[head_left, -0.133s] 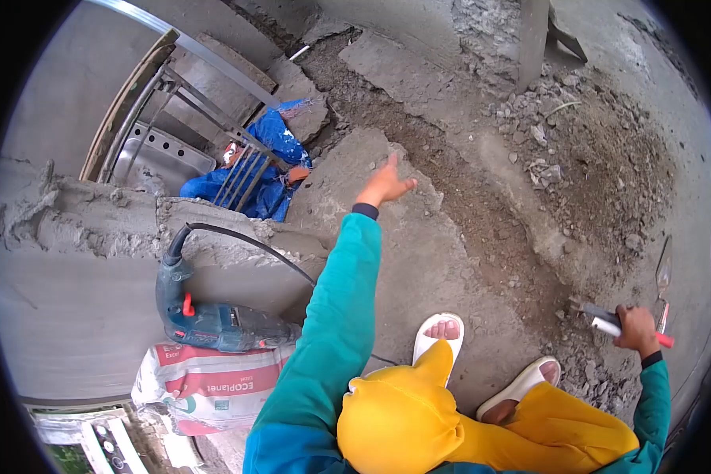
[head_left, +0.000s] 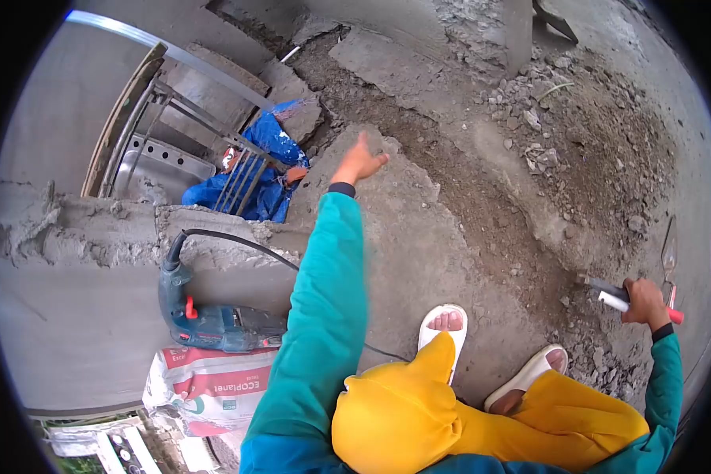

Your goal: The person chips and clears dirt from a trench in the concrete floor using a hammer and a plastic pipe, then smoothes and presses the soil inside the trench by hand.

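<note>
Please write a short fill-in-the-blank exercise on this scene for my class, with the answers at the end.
1. The tarp is ____.
2. The trousers are ____.
3. The small lever on the drill is ____.
4. The red-ended tool is in the right hand, not in the ____ one.

Missing words: blue; yellow; red; left.

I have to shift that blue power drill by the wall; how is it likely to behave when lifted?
The power drill will probably feel heavy, given its long, thick body. It looks rigid, with a hard casing, so it should lift as one piece. The cord curves loosely and passes behind the left sleeve, so it may trail or snag.
</note>
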